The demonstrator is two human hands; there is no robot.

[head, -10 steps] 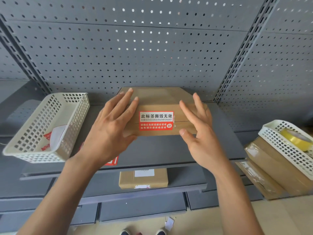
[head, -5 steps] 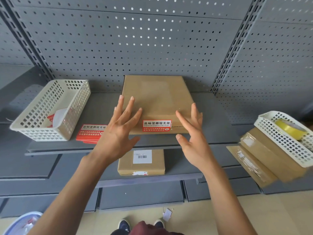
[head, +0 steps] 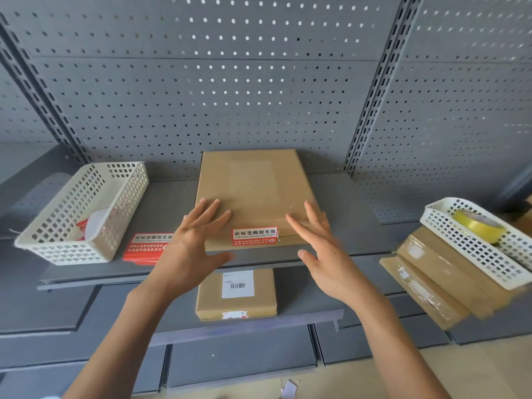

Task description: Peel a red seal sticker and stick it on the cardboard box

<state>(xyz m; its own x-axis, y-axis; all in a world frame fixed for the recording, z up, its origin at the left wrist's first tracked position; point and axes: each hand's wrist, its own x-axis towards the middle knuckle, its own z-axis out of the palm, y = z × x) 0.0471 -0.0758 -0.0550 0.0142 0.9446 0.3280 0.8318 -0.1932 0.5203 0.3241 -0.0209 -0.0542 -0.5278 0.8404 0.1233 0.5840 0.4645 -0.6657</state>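
A flat brown cardboard box (head: 253,191) lies on the grey shelf (head: 345,243), its back edge against the pegboard. A red seal sticker (head: 254,235) with white lettering is stuck across the box's front edge. My left hand (head: 193,249) hovers at the box's front left corner, fingers spread, holding nothing. My right hand (head: 325,251) is at the front right corner, also empty with fingers apart. A stack of red seal stickers (head: 145,249) lies on the shelf left of the box, partly hidden by my left hand.
A white mesh basket (head: 83,211) with sticker scraps and backing paper stands at the shelf's left. Another white basket (head: 475,243) with a yellow tape roll (head: 478,224) rests on stacked boxes (head: 431,277) at right. A smaller labelled box (head: 236,295) lies on the lower shelf.
The box went from held and tilted up to lying flat on the shelf. Both hands let go of it and drew back toward its front corners.
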